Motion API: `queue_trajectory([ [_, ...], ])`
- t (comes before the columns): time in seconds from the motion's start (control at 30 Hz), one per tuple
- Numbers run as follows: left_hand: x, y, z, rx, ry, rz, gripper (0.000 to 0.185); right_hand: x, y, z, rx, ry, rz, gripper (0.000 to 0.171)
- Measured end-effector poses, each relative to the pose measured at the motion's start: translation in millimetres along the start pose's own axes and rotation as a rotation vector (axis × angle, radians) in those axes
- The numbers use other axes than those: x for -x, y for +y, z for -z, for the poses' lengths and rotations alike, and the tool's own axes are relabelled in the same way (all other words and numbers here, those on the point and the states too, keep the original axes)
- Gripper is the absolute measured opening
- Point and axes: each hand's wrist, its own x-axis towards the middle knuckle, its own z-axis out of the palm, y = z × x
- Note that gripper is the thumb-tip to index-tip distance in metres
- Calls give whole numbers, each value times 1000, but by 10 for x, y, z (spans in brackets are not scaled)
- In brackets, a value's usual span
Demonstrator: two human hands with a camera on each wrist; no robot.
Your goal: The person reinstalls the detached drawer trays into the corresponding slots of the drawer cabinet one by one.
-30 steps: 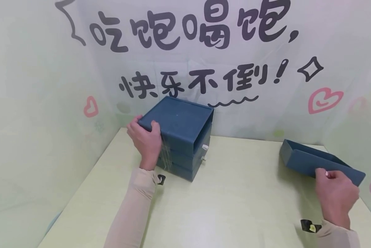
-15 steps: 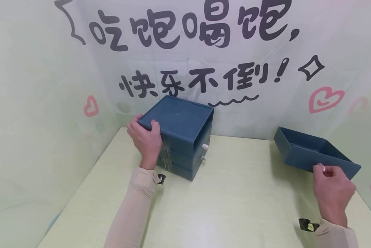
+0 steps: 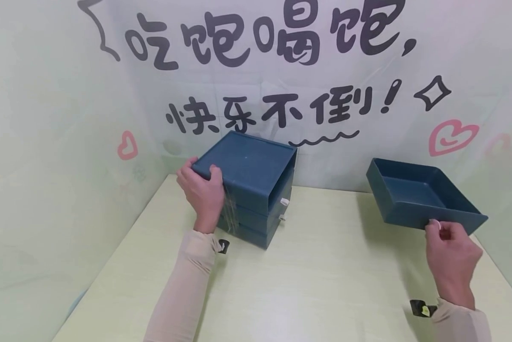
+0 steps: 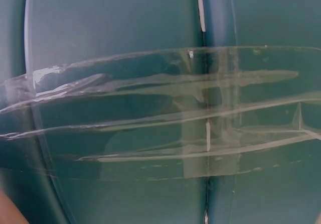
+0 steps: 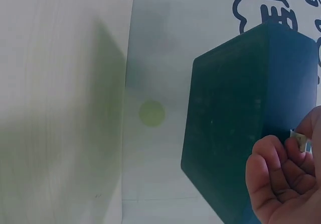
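A dark blue drawer cabinet (image 3: 247, 161) stands at the back left of the table, its top slot open toward the right. My left hand (image 3: 202, 194) grips the cabinet's near left edge, fingers and thumb bent over it. Clear tape (image 4: 150, 113) runs across the cabinet's side in the left wrist view. White pull tabs (image 3: 284, 202) stick out from the lower drawers. At the right, my right hand (image 3: 452, 256) pinches the small white tab (image 5: 299, 139) of a loose blue drawer (image 3: 414, 192). That drawer is off the table, tilted, with nothing visible inside.
The pale table (image 3: 307, 285) lies beneath both hands. Behind it hangs a white wall sheet (image 3: 346, 156) with black lettering and pink hearts; similar sheeting bounds the left and right sides. The drawer casts a shadow on the table and sheet.
My right hand has raised the drawer and brought it slightly left, tipping it so that more of its inside shows. The left hand and cabinet stay in place.
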Motion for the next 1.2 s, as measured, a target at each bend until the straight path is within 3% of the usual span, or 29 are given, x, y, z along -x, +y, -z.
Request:
queue_trajectory([
  [0.77, 9, 20, 23, 6, -1, 8, 54, 52, -144, -69, -192, -30, 207, 24],
  [1.2, 0, 26, 21, 3, 1, 18, 54, 50, -222, -88, -261, -43, 385, 9],
])
